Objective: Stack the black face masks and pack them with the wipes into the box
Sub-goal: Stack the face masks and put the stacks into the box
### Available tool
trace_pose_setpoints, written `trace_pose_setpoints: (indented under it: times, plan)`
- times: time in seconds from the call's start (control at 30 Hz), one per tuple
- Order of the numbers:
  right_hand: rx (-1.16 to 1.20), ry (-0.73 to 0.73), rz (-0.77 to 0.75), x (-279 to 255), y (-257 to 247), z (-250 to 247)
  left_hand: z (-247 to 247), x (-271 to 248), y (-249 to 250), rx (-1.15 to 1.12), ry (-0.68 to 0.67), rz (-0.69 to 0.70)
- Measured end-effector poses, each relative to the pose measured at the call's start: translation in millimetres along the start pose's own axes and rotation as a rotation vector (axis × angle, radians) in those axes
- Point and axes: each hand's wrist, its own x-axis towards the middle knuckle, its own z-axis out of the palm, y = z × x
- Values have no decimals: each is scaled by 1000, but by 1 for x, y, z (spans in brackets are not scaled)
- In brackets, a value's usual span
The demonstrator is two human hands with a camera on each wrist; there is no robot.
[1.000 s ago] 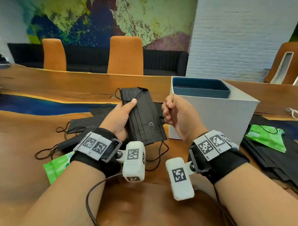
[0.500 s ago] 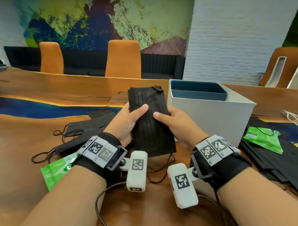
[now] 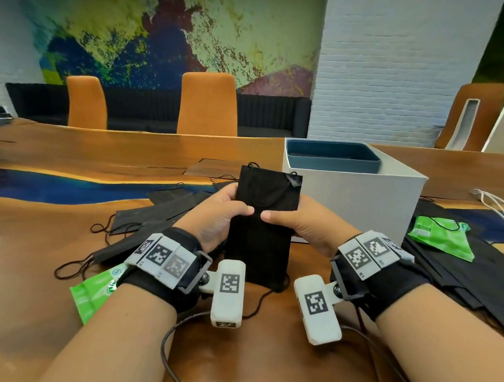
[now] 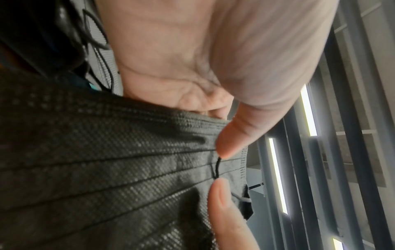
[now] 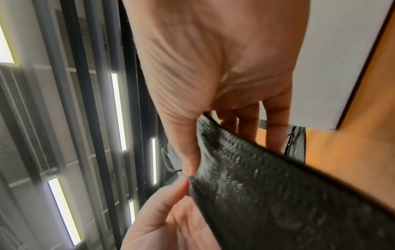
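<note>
Wooden table (image 3: 24, 282) underneath. Left hand (image 3: 215, 215) and right hand (image 3: 301, 222) both grip the upright mask stack (image 3: 261, 220), thumbs nearly meeting. Best square edges, tuck loops. Wipes (image 3: 93, 293) left; box (image 3: 357, 201) beyond right hand.

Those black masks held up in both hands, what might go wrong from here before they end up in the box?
1. Loose ear loops dangle below the held masks; they could snag on a wrist camera or on the box rim.
2. The left hand and right hand grip mainly at mid-height, so the layers might fan out or slip.
3. The left wipes packet lies partly under the left forearm and might get overlooked.
</note>
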Motion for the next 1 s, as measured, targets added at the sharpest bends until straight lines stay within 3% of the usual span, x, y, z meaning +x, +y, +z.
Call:
trace_pose_setpoints:
  times: [0.1, 0.23, 0.37, 0.47, 0.63, 0.77, 1.0]
  plan:
    - [-68, -38, 63, 0, 5, -2, 2, -1, 0, 36, 39, -12]
    - [-58, 151, 2, -1, 2, -7, -1, -9, 15, 44, 81, 68]
    - [49, 263, -117, -5, -15, -16, -16, -11, 38, 101, 232, 139]
    - [38, 273, -177, -9, -28, -22, -22, -7, 48, 472, 255, 19]
    - [18, 254, -172, -11, -32, -20, -26, -4, 48, 1054, 182, -241]
    - [19, 219, -160, -13, -32, -14, -19, -9, 45, 1259, 188, -349]
    - [43, 188, -145, -15, -36, -18, -4, -14, 38, 1629, -24, -481]
